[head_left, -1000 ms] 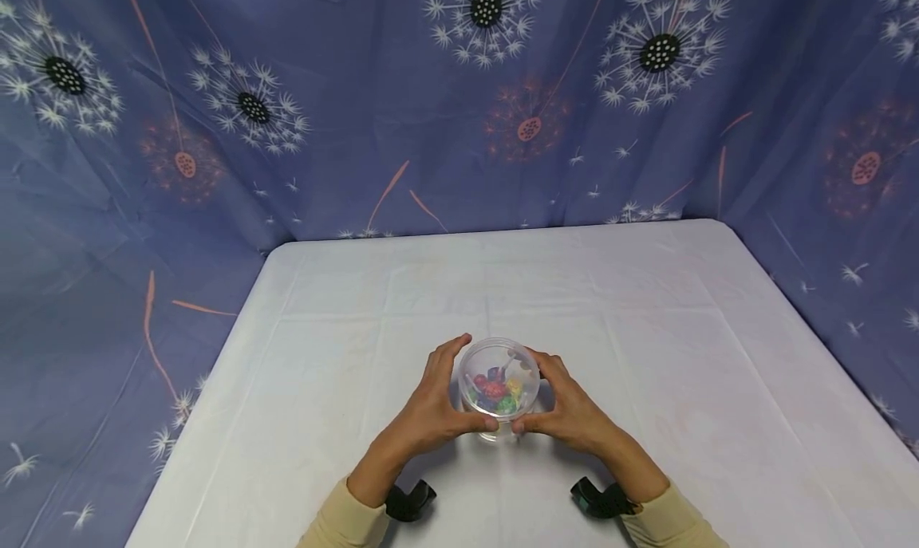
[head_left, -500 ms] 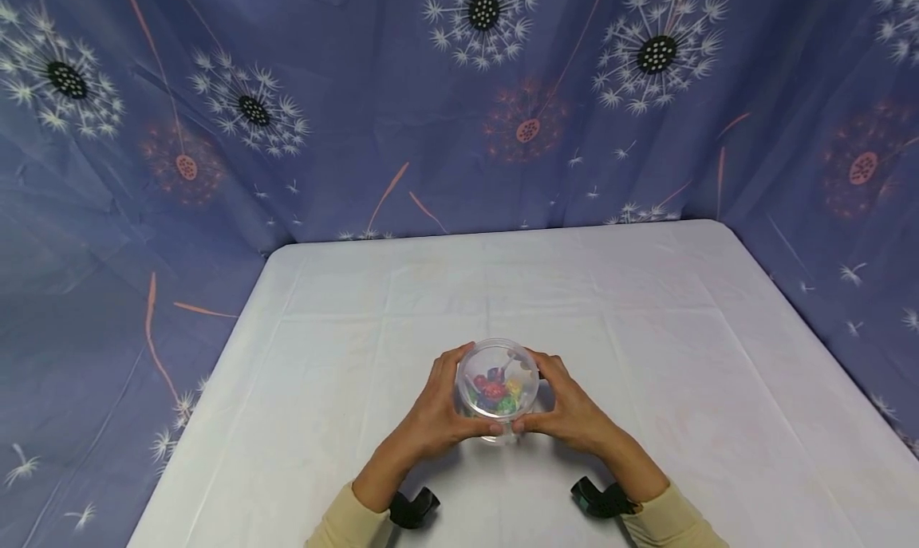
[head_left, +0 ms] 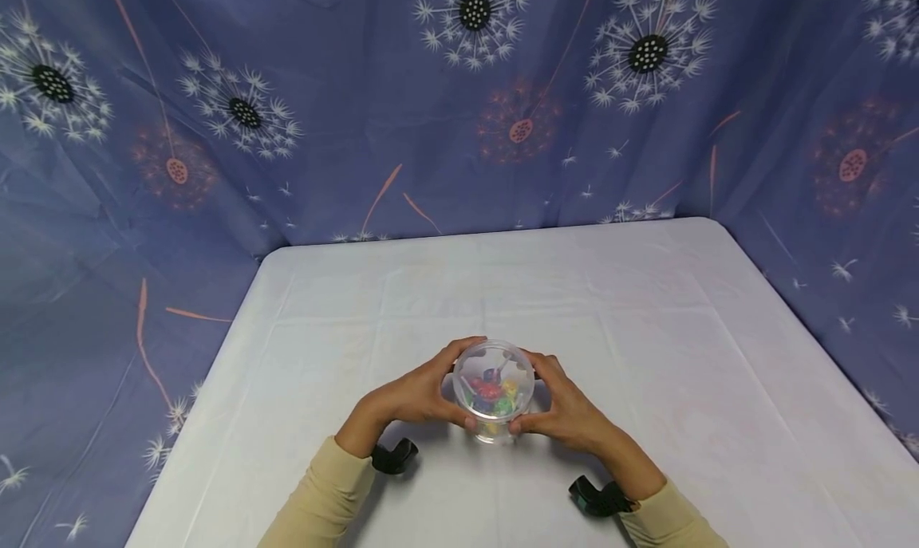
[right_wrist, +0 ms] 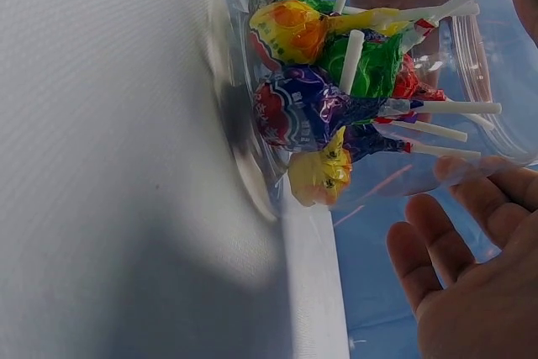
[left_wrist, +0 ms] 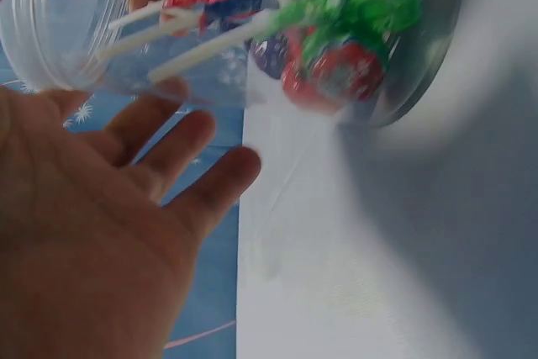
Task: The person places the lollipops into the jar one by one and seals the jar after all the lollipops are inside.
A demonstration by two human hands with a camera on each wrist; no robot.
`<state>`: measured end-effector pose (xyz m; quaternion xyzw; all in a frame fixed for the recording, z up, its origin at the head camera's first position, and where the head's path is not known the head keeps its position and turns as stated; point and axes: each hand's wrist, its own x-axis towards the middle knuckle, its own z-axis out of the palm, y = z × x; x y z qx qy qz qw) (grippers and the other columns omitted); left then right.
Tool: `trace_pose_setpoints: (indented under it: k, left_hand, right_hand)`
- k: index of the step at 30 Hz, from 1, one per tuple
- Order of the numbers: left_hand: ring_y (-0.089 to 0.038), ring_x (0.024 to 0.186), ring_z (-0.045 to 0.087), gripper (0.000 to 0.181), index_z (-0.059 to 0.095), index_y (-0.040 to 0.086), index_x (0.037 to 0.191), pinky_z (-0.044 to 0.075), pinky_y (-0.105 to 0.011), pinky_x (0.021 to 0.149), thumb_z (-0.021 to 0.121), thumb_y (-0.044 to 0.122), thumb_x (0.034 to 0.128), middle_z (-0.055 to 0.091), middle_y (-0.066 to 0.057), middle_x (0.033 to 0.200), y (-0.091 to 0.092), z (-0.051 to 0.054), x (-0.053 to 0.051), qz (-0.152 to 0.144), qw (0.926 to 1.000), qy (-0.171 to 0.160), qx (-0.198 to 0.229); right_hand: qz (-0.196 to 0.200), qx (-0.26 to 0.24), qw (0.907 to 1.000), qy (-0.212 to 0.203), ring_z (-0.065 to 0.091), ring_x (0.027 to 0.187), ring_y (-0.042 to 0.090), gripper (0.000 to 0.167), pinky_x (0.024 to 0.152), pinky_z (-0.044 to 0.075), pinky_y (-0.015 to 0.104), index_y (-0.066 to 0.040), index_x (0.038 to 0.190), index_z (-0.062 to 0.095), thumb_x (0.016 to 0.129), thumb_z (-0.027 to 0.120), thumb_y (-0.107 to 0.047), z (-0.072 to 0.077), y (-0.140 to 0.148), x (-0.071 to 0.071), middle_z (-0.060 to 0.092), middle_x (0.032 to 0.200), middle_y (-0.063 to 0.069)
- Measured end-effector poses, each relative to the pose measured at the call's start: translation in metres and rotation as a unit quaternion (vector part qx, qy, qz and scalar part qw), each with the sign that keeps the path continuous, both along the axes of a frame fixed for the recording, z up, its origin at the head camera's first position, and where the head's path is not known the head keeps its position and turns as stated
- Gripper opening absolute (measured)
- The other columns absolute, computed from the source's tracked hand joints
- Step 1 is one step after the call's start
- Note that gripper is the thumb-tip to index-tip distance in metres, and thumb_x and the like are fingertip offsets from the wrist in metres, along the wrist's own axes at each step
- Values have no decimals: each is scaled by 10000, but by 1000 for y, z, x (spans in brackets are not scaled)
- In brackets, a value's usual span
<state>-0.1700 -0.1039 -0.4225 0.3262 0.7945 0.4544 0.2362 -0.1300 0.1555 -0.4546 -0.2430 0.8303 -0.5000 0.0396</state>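
A clear round plastic jar point(head_left: 494, 380) stands upright between my hands near the middle front of the table. Inside it lie several wrapped lollipops point(right_wrist: 294, 111) in green, yellow, purple and red, their white sticks pointing up towards the rim. My left hand point(head_left: 424, 390) holds the jar from the left, thumb at the front and fingertips at the far side near the rim. From the right my right hand point(head_left: 570, 408) grips it the same way. Both wrist views show the lower fingers spread off the jar wall. Whether a separate lid covers the top is hard to tell.
A white cloth covers the table point(head_left: 632, 317). Behind it and along both sides hangs a blue curtain point(head_left: 323, 117) with a dandelion print. Black wrist camera mounts point(head_left: 597, 496) sit under both forearms.
My left forearm has swung out to the left and its wrist has risen, while the left fingers reach farther round the jar's far side. The right hand and jar keep nearly the same place.
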Motion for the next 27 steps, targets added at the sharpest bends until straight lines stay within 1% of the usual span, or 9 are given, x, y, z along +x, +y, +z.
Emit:
trace_pose_setpoints:
  k: [4,6,8,11,15,18,21,23,27]
  left_hand:
    - [-275,1363,346,1051,107,422,1467,308,-501,1089,822,392,696,276,-26,1513,-2,2,-4,-189,9998,-46,-25]
    - [-290,1387,309,1077,76,414,1477,286,-515,1104,820,397,698,224,-4,1539,-3,1,0,-115,9999,-60,55]
    - [-280,1420,257,1106,53,386,1488,254,-521,1127,826,373,697,180,15,1558,-2,0,6,122,9996,-28,236]
    - [-240,1444,218,1122,61,347,1495,236,-506,1144,842,328,688,187,3,1566,3,-4,19,747,9958,122,509]
    - [-213,1443,218,1107,124,293,1493,217,-492,1155,859,322,665,229,5,1551,15,-10,39,1739,9814,374,727]
    - [-256,1412,266,1110,151,247,1495,244,-535,1125,866,335,651,234,-4,1536,25,-15,51,2216,9706,407,843]
    - [-293,1371,325,1094,164,232,1491,277,-562,1091,861,345,656,261,-60,1510,32,-19,58,2430,9643,422,961]
    - [-302,1336,375,1072,178,236,1484,303,-557,1074,859,338,662,305,-96,1480,35,-21,60,2513,9611,444,1059]
    - [-292,1302,419,1012,202,263,1467,315,-541,1070,845,319,687,363,-119,1454,35,-23,59,2530,9598,412,1148]
  right_hand:
    - [9,8,10000,19,412,1167,301,942,949,386,581,-295,1451,306,673,835,-342,0,0,-1,445,1304,128]
    - [31,45,10000,57,410,1170,301,946,947,387,580,-295,1455,298,676,832,-348,0,0,-1,442,1310,124]
    - [29,93,9999,81,412,1172,298,949,947,390,580,-304,1456,292,676,829,-361,-1,0,-1,443,1313,120]
    - [12,100,9999,88,417,1168,296,952,948,387,585,-305,1455,294,671,829,-367,-1,0,-1,445,1302,123]
    - [-29,93,9999,135,417,1158,285,956,945,387,585,-291,1455,303,663,834,-363,0,0,-1,454,1292,124]
    - [-16,92,9998,176,415,1160,272,957,942,391,584,-284,1456,303,665,834,-361,0,0,-1,458,1295,121]
    - [33,78,9998,205,416,1163,264,950,943,394,587,-278,1458,299,673,829,-360,0,0,-1,457,1298,119]
    - [51,69,9997,220,419,1163,264,946,941,396,587,-273,1458,301,676,827,-360,0,0,-1,458,1297,118]
    - [48,63,9998,191,424,1157,268,938,927,405,574,-260,1456,311,677,827,-355,-1,0,-1,459,1289,113]
